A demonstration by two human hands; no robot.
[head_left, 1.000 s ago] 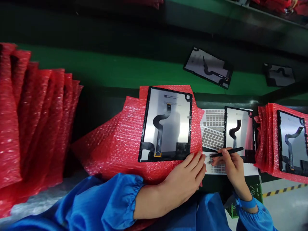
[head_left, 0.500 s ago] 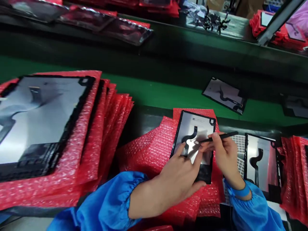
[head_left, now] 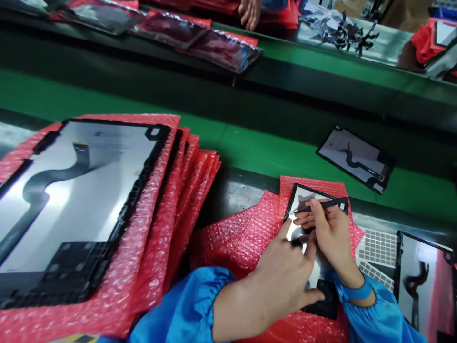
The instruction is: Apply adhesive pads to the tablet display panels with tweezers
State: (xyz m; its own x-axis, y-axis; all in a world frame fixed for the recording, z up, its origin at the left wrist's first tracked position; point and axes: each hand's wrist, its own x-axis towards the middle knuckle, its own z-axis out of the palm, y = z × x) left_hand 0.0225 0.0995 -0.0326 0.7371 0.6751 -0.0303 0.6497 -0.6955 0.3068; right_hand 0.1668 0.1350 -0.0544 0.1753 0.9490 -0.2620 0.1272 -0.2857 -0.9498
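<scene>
Black-framed silver panel (head_left: 303, 195) is laid flat on red bubble wrap (head_left: 250, 233); thin black tool (head_left: 332, 204) is held level across its top.

Factory line: green belts, dark bench, hard glare

A green conveyor belt (head_left: 250, 147) runs from 9 to 3 o'clock behind the dark bench (head_left: 243, 190) rim. A second belt (head_left: 321, 59) lies beyond it at 12 o'clock, carrying bagged panels (head_left: 200, 43) and, at 1 o'clock, a heap of black flex cables (head_left: 342, 31). At 9 o'clock a stack of red bubble-wrap sheets (head_left: 171, 224) bears a display panel (head_left: 78, 190) whose metal back catches white glare.
</scene>
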